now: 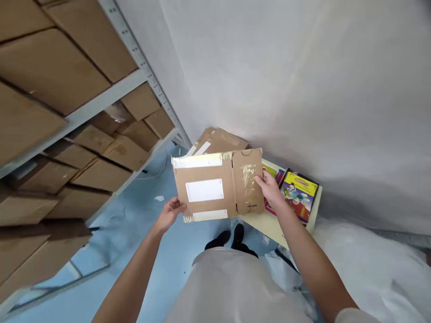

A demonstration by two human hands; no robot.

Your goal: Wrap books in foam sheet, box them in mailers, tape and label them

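Tall grey metal shelving point(107, 99) stands left of a pale yellow, flat-topped table point(266, 224). Held up, hiding part of that table, is a flat, rectangular brown cardboard mailer point(229, 193), taped and white-labelled; to its right lies a rectangular yellow-and-purple printed book point(299, 193). The left hand point(171, 213) pinches the mailer's lower-left corner, the right hand point(271, 190) its right edge. The step seems to be inspecting it; handling it further calls for even grips.

Single head-cam POV, fwd & down, fairly nr cardboard point(204, 172), w/ floor point(168, 264) below, wall point(269, 80) beyond.
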